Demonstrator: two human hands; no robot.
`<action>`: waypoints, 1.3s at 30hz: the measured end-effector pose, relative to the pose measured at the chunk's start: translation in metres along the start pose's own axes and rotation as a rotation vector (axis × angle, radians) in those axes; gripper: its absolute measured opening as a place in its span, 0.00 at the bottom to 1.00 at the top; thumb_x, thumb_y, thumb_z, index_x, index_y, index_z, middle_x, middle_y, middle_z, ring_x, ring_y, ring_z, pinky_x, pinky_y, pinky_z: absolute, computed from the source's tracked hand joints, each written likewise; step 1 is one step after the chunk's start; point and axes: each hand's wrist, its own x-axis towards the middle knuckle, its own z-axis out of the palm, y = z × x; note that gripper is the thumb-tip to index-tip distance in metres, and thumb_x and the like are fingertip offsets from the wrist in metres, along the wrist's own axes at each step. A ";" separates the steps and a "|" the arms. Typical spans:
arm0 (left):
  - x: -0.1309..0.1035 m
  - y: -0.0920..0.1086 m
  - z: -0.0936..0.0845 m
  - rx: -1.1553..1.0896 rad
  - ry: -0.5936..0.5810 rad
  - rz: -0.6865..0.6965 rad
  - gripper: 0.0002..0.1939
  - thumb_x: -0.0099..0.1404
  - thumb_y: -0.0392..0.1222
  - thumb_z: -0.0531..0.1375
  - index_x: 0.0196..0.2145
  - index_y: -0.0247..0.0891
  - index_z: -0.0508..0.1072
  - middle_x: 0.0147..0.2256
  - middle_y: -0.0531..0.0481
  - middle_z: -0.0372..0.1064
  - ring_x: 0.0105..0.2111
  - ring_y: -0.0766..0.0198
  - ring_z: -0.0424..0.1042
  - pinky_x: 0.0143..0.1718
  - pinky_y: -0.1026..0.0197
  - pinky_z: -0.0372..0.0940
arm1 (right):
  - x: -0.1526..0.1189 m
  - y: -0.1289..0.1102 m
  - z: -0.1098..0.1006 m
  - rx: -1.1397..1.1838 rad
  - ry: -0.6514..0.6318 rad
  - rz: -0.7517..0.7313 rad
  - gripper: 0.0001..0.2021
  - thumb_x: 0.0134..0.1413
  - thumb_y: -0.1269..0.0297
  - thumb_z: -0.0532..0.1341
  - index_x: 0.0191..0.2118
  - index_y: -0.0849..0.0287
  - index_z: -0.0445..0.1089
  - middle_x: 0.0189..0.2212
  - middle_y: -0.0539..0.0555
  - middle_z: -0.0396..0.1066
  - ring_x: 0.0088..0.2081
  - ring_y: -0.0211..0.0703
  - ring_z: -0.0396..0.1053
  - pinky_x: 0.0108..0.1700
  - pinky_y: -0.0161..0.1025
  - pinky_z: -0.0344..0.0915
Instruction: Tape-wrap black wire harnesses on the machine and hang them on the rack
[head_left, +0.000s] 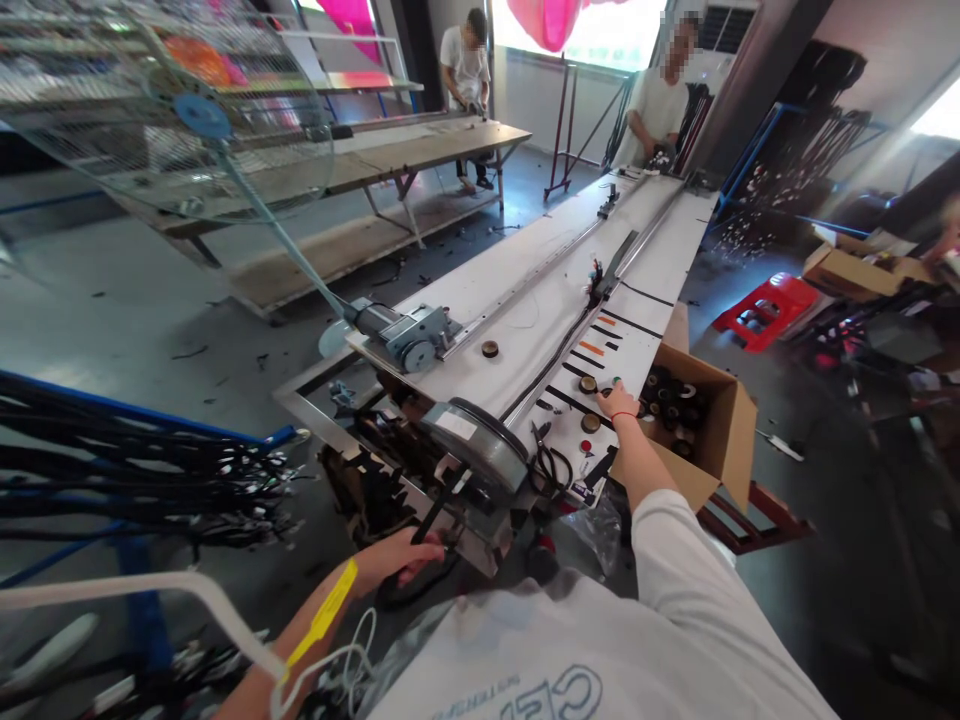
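My left hand [409, 558] is closed around a black cable beside the round grey reel [480, 440] at the near end of the long white table [480, 290]. On the table's right side my right hand [619, 402] reaches down by a tape roll [588, 384] and a small green object [617, 380]; its fingers are bent, and what lies under them is too small to make out. Another tape roll [591, 423] lies just nearer to me. Black-handled scissors [551, 465] rest near the reel. Black and orange strips [592, 348] lie in rows beyond my right hand.
An open cardboard box [731, 420] of black rolls stands right of the table. A motor unit [416, 340] sits at the left edge, near a fan [202, 115]. Black cables hang on a blue rack [150, 400]. Two people work farther back. A red stool [769, 310] stands right.
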 end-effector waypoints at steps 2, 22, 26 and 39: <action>-0.010 -0.005 -0.004 0.041 -0.135 -0.003 0.24 0.47 0.63 0.60 0.24 0.37 0.70 0.15 0.56 0.56 0.18 0.66 0.57 0.24 0.62 0.56 | -0.002 0.000 0.001 0.003 0.000 -0.003 0.32 0.61 0.50 0.55 0.63 0.66 0.54 0.54 0.69 0.65 0.54 0.60 0.65 0.52 0.50 0.59; 0.034 0.002 -0.004 -0.174 0.730 0.437 0.39 0.51 0.80 0.48 0.27 0.37 0.69 0.19 0.54 0.59 0.21 0.63 0.60 0.23 0.62 0.59 | -0.282 -0.121 0.078 0.631 -0.096 -1.006 0.22 0.56 0.66 0.59 0.56 0.62 0.62 0.52 0.63 0.68 0.54 0.52 0.67 0.54 0.46 0.65; 0.034 0.004 -0.007 -0.161 0.668 0.516 0.35 0.54 0.77 0.49 0.27 0.38 0.67 0.19 0.57 0.55 0.20 0.66 0.56 0.22 0.64 0.55 | -0.266 -0.162 0.094 0.526 -0.132 -0.696 0.12 0.56 0.70 0.59 0.46 0.65 0.69 0.50 0.68 0.68 0.54 0.56 0.66 0.55 0.49 0.64; 0.041 0.004 -0.016 0.031 0.656 0.555 0.28 0.63 0.66 0.43 0.27 0.39 0.66 0.22 0.52 0.63 0.26 0.61 0.64 0.31 0.60 0.59 | -0.264 -0.172 0.054 0.190 -0.163 -0.711 0.14 0.57 0.66 0.62 0.49 0.62 0.65 0.50 0.65 0.67 0.46 0.52 0.72 0.44 0.42 0.67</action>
